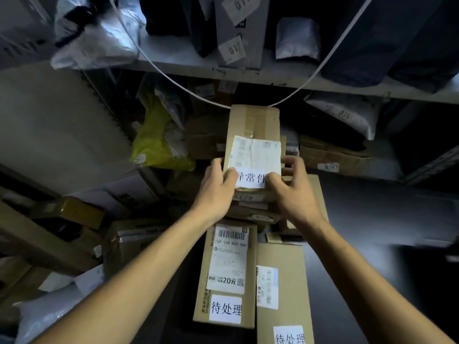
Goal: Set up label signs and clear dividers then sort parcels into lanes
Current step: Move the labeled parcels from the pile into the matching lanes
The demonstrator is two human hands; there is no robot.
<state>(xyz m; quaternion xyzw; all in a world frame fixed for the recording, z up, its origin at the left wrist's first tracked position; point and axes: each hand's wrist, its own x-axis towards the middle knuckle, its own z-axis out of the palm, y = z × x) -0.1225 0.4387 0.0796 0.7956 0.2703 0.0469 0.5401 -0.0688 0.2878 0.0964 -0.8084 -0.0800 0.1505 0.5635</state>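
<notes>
The left hand (218, 186) and right hand (294, 188) clasp the near end of a cardboard parcel (253, 122). Their fingers curl over its sides, and both thumbs press a white label sign (250, 179) lying flat between them. Between the forearms lie a second parcel (223, 264) and a third parcel (285, 254).

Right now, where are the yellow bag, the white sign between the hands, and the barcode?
yellow bag (150, 144): head view, crinkled middle.
white sign (250, 178): head view, its printed middle.
barcode (231, 235): head view, black bars.
</notes>
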